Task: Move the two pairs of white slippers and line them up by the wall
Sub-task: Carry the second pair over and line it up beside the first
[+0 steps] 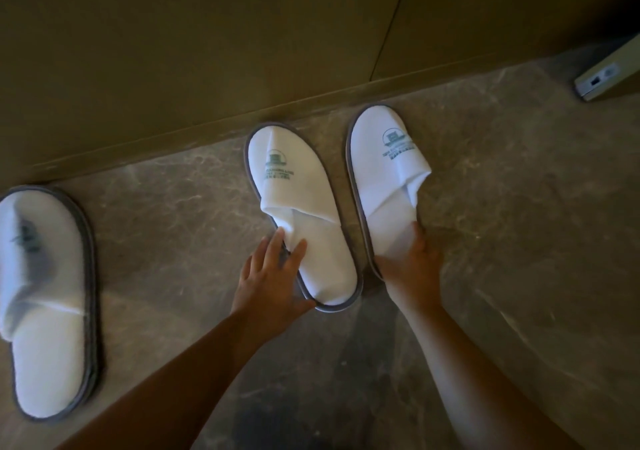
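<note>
The floor (485,242) is polished brown-grey marbled stone, dimly lit, meeting a plain tan wall (173,51) along a low skirting that runs diagonally up to the right; a vertical seam splits the wall panels, and the corner of a pale door edge (602,82) with a small latch plate shows at far right. Two white slippers lie side by side near the skirting, toes toward the wall, heels toward the person, long axes roughly parallel and leaning slightly left at the toe. The middle slipper (301,207) and the right slipper (384,179) are terry cloth with grey trim round the sole and a green printed logo on the upper. The left hand (273,276) rests spread on the middle slipper's heel side, fingers loosely on its edge. The right hand (412,266) clasps the right slipper's heel. A third slipper (45,297), blurred, lies well apart at the left, also toe to the wall.
</note>
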Motion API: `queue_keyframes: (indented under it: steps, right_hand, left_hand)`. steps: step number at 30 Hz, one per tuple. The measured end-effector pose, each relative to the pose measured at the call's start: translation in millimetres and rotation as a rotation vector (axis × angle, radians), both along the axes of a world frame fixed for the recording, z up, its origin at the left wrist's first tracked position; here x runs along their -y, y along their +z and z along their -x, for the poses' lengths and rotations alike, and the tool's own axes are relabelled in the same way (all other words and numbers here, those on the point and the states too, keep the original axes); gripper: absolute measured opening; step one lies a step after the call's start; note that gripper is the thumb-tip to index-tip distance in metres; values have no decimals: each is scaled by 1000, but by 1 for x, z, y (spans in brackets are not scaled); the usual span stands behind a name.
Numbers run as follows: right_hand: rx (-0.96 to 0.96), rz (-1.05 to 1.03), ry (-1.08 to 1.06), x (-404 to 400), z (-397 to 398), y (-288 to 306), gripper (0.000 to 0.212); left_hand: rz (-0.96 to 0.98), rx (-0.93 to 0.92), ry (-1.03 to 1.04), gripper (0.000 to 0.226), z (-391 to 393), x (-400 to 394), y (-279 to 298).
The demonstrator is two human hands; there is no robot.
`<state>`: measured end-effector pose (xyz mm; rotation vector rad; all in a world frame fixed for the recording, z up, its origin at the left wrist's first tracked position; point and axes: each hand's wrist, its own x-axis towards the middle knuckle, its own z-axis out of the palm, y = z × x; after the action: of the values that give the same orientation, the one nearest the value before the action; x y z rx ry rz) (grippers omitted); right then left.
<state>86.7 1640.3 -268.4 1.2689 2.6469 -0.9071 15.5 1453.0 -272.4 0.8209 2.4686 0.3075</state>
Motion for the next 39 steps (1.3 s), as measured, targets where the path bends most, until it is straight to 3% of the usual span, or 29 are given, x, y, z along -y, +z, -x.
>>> queue_keyframes:
  steps: [4,7,11,19,26,34,39]
  right_hand:
    - [51,-59,126,-2,-2,-3,79]
    - [120,-67,89,5,-1,-5,96]
    - [109,-78,41,1,3,-1,95]
    - [-298,-96,18,24,-6,35,92]
    - [-361,19,155,125,22,39,93]
    - [-156,105,454,201,4,26,93]
    - [48,80,448,223,8,12,86]
  left_hand:
    - [12,9,-12,98,5,0,0]
    - [79,0,-41,99,8,1,-2]
    - [110,22,-48,99,9,1,0]
    - [40,63,-21,95,22,23,29]
    - [37,6,99,87,36,120,55]
    - [129,-12,298,88,10,205,42]
    - [188,5,353,90,3,234,30]
